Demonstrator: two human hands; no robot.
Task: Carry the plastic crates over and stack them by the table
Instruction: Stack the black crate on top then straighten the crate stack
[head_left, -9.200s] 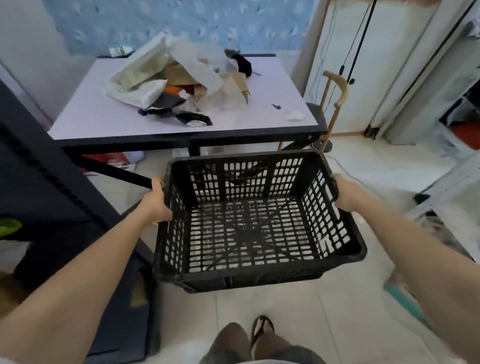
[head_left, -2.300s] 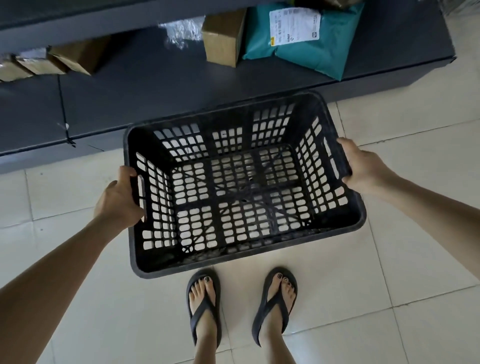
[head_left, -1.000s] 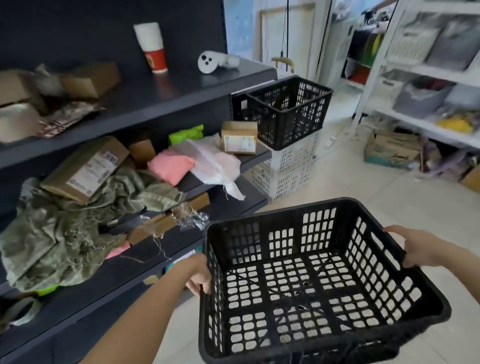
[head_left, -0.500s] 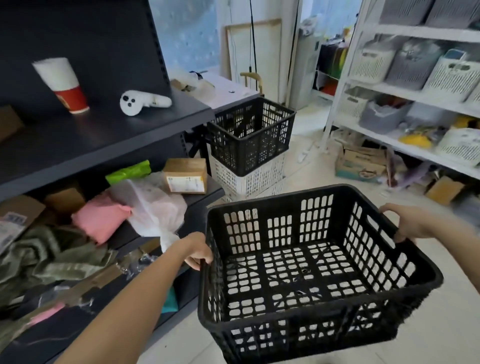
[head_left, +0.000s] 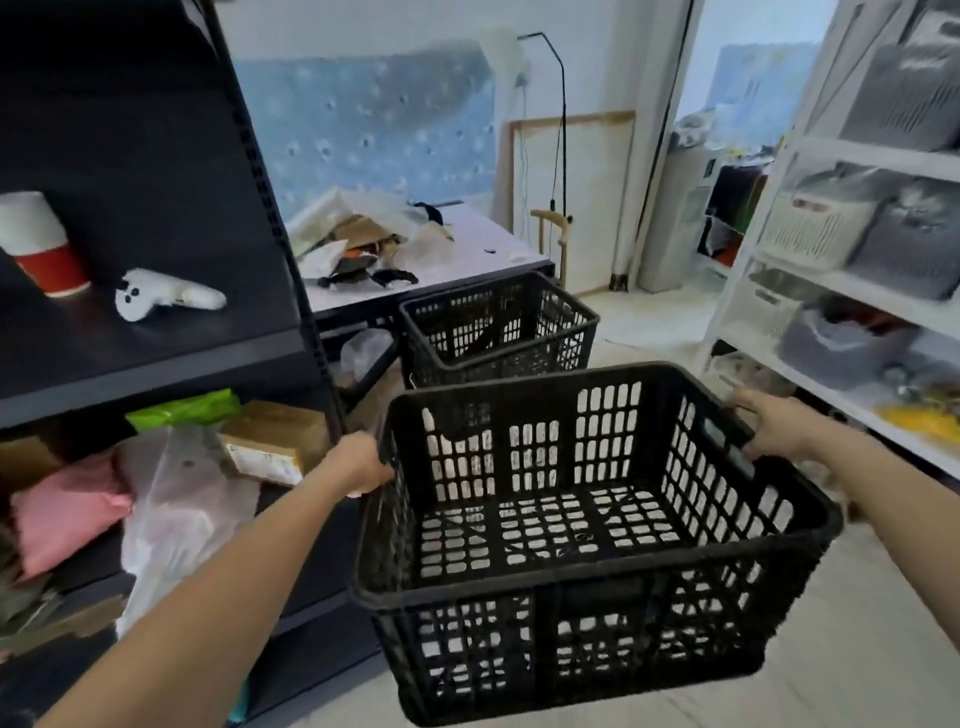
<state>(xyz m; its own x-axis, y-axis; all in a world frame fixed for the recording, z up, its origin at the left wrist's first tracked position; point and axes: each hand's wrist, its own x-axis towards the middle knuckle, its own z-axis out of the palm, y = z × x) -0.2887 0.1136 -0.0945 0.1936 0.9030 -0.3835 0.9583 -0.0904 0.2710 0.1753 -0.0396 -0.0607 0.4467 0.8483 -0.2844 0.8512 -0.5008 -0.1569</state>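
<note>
I hold an empty black plastic crate (head_left: 582, 587) in front of me, off the floor. My left hand (head_left: 358, 465) grips its left rim and my right hand (head_left: 774, 428) grips its right rim. Just beyond it stands another black crate (head_left: 498, 327), the top of a stack whose lower part is hidden behind the crate I carry. That stack stands at the near right corner of the pale table (head_left: 467, 260).
A dark shelving unit (head_left: 156, 338) runs along my left, holding a cup, a white controller, parcels and bags. White shelves (head_left: 841, 291) with baskets line the right. A heap of paper and packaging covers the table. Open tiled floor lies between the shelves.
The stack and table have come closer and more centred as I walked forward with the crate. Both hands have kept their grip on its rims.
</note>
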